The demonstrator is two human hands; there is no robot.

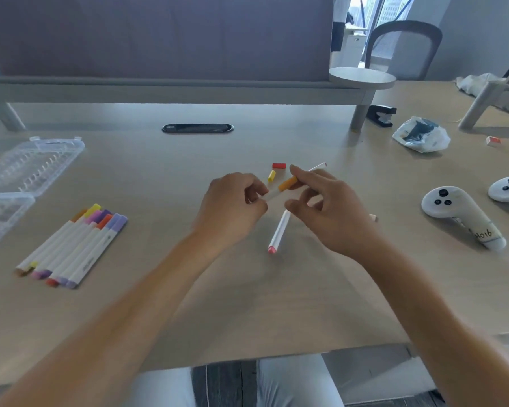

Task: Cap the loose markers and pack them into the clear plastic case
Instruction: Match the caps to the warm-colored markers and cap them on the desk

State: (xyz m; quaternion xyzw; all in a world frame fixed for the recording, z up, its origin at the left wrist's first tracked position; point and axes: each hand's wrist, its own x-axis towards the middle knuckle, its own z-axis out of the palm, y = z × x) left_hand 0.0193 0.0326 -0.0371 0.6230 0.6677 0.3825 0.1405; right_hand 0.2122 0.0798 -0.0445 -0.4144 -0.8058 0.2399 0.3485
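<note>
A slim white marker (272,194) with an orange cap (287,183) is pinched between both hands above the smooth wooden table (159,304), the left hand (232,207) curled round the barrel and the right hand (326,207) gripping the cap. The ribbed clear plastic case (27,165) is lain open at the far left edge, capped markers (74,245) bundled beside it.

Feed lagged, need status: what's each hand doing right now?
Left hand: grips the white marker barrel.
Right hand: pinches the orange cap at that marker's end.
</note>
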